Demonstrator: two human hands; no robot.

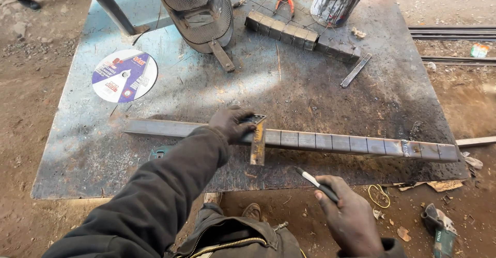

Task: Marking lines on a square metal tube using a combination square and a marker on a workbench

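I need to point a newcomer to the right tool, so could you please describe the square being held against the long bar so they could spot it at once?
On the worn blue steel table, find the long marked steel bar lying along the near edge. About midway, the left hand presses a small try square against it. Unlike the marker in the right hand, its rusty yellowish blade crosses the bar towards the person.

Bare tabletop (320, 100) between marked steel bar (336, 143) and row of cut blocks (281, 29) (flat strip (355, 70) intruding rightward).
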